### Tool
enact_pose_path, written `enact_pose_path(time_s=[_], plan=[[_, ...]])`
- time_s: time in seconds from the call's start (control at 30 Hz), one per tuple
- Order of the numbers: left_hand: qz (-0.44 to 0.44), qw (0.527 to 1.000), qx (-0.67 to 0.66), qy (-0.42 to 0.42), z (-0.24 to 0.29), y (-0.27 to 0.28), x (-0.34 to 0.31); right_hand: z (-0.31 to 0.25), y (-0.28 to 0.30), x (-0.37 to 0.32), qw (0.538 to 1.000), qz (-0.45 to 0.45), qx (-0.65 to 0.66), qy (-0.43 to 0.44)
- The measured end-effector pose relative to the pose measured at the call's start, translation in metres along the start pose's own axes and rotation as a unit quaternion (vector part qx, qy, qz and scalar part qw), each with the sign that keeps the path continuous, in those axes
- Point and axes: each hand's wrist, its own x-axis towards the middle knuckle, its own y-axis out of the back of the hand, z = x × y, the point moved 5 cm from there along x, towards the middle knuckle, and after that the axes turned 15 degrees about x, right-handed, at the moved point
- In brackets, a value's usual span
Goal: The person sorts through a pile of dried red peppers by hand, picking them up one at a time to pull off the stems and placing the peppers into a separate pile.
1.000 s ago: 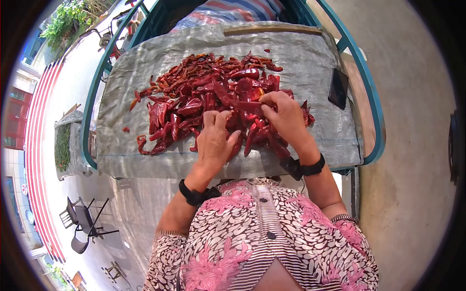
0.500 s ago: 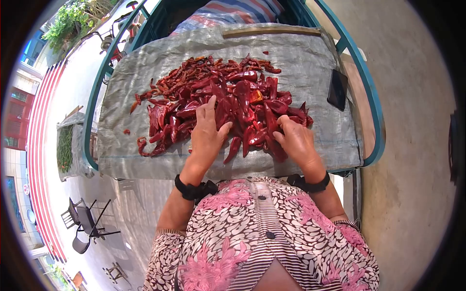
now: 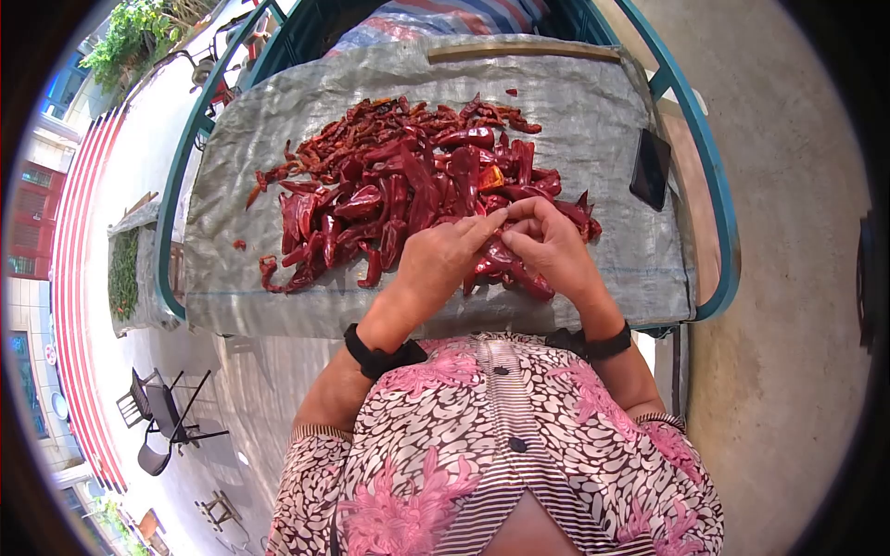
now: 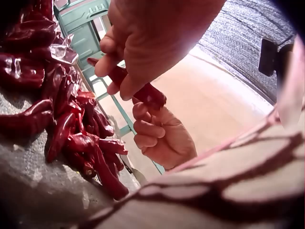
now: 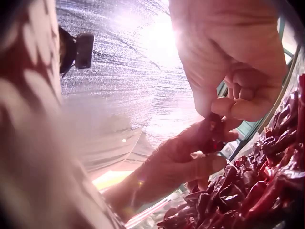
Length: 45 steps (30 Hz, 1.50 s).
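A dark red chili pepper (image 4: 151,97) is held between both hands above the front of the pepper pile. My left hand (image 3: 438,264) wraps its fingers and thumb round the pepper's body. At the pepper's blunt stem end, the right hand (image 3: 561,259) pinches with thumb and curled fingers (image 5: 228,107). In the head view the hands meet and largely hide this pepper. Beneath and beyond them lies a heap of glossy red peppers (image 3: 362,204), with smaller, shrivelled ones (image 3: 348,139) along its far side.
The peppers lie on a grey woven sheet (image 3: 250,306) over a cart with teal rails (image 3: 728,250). A phone (image 3: 651,170) rests at the right, and a wooden strip (image 3: 524,52) lies along the far edge. Folding chairs (image 3: 167,412) stand on the ground at left.
Half a second ago the hands were apart, the left reaching over the pile and the right at its right side. Now they have come together on one pepper near the body.
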Motion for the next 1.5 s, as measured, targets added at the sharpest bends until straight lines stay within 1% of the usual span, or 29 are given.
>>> enact_pose_path(time_s=[0.07, 0.1, 0.13, 0.17, 0.2, 0.27, 0.3, 0.37, 0.43, 0.5, 0.53, 0.57, 0.63, 0.67, 0.73, 0.8, 0.83, 0.87, 0.9, 0.93, 0.97, 1.0, 1.07, 1.17, 1.2, 1.27, 1.37, 1.4, 1.5], plan=[[-0.03, 0.995, 0.07, 0.063, -0.009, 0.008, -0.002, 0.003, 0.007, 0.0, 0.997, -0.013, 0.058, -0.046], [-0.045, 0.989, 0.106, 0.097, -0.016, 0.011, -0.007, 0.0, 0.011, -0.002, 0.997, -0.017, -0.069, -0.011], [-0.002, 0.987, 0.074, 0.14, -0.024, 0.016, -0.012, -0.001, 0.013, -0.007, 0.98, -0.023, -0.195, 0.026], [-0.022, 0.981, 0.085, 0.176, -0.033, 0.017, -0.016, -0.001, 0.015, -0.012, 0.946, -0.03, -0.315, 0.065], [-0.043, 0.972, 0.094, 0.211, -0.042, 0.02, -0.02, 0.001, 0.012, -0.022, 0.909, -0.063, -0.4, 0.095], [-0.09, 0.945, 0.104, 0.296, -0.058, 0.018, -0.026, 0.017, 0.012, -0.031, 0.85, -0.07, -0.51, 0.111], [-0.04, 0.951, 0.097, 0.289, -0.059, 0.02, -0.026, 0.023, 0.011, -0.032, 0.816, -0.072, -0.562, 0.12], [0.059, 0.957, 0.08, 0.273, -0.06, 0.025, -0.028, 0.026, 0.014, -0.03, 0.836, -0.066, -0.532, 0.12], [0.029, 0.969, 0.021, 0.243, -0.054, 0.026, -0.023, 0.024, 0.017, -0.029, 0.855, -0.068, -0.496, 0.138], [-0.022, 0.975, -0.058, 0.212, -0.046, 0.022, -0.019, 0.005, 0.012, -0.028, 0.892, -0.049, -0.413, 0.174], [-0.024, 0.985, -0.106, 0.137, -0.038, 0.019, -0.017, -0.007, 0.007, -0.027, 0.907, -0.038, -0.371, 0.193], [-0.099, 0.956, -0.191, 0.198, -0.038, 0.008, -0.018, -0.014, 0.001, -0.024, 0.922, -0.047, -0.329, 0.199], [-0.242, 0.851, -0.35, 0.309, -0.027, -0.008, -0.02, -0.023, -0.012, -0.018, 0.945, -0.066, -0.241, 0.21], [-0.221, 0.829, -0.43, 0.282, -0.028, -0.02, -0.024, -0.027, -0.021, -0.015, 0.928, -0.085, -0.254, 0.259], [-0.22, 0.766, -0.532, 0.286, -0.028, -0.031, -0.027, -0.034, -0.037, -0.012, 0.886, -0.121, -0.277, 0.353], [-0.212, 0.708, -0.595, 0.316, -0.031, -0.038, -0.029, -0.025, -0.045, -0.004, 0.87, -0.161, -0.278, 0.374], [-0.181, 0.732, -0.569, 0.328, -0.036, -0.035, -0.029, -0.022, -0.047, -0.003, 0.861, -0.182, -0.28, 0.383], [-0.147, 0.755, -0.542, 0.339, -0.042, -0.031, -0.029, -0.02, -0.043, -0.002, 0.883, -0.177, -0.259, 0.35], [-0.112, 0.775, -0.514, 0.35, -0.047, -0.024, -0.029, -0.021, -0.037, -0.002, 0.879, -0.136, -0.293, 0.351], [-0.09, 0.777, -0.504, 0.367, -0.052, -0.019, -0.029, -0.023, -0.03, -0.003, 0.873, -0.096, -0.325, 0.352], [-0.08, 0.81, -0.457, 0.359, -0.058, -0.016, -0.032, -0.025, -0.021, -0.006, 0.864, -0.056, -0.357, 0.351], [-0.071, 0.84, -0.409, 0.35, -0.065, -0.015, -0.035, -0.015, -0.009, -0.005, 0.872, -0.05, -0.405, 0.272], [-0.081, 0.897, -0.27, 0.342, -0.071, 0.0, -0.033, 0.005, 0.003, -0.005, 0.849, -0.052, -0.468, 0.239], [-0.025, 0.907, -0.213, 0.362, -0.066, 0.008, -0.031, 0.022, 0.006, -0.006, 0.826, -0.066, -0.518, 0.212], [-0.04, 0.906, -0.225, 0.357, -0.062, 0.01, -0.029, 0.026, 0.006, -0.007, 0.821, -0.072, -0.527, 0.206], [-0.071, 0.903, -0.248, 0.343, -0.055, 0.01, -0.026, 0.03, 0.012, -0.006, 0.841, -0.067, -0.493, 0.214], [-0.108, 0.921, -0.294, 0.233, -0.041, 0.004, -0.025, 0.015, 0.016, -0.004, 0.874, -0.071, -0.44, 0.192], [-0.116, 0.942, -0.254, 0.185, -0.035, 0.004, -0.022, 0.011, 0.016, -0.004, 0.886, -0.073, -0.422, 0.179], [-0.094, 0.97, -0.209, 0.085, -0.019, -0.012, -0.021, 0.009, 0.015, -0.003, 0.905, -0.077, -0.381, 0.171]])
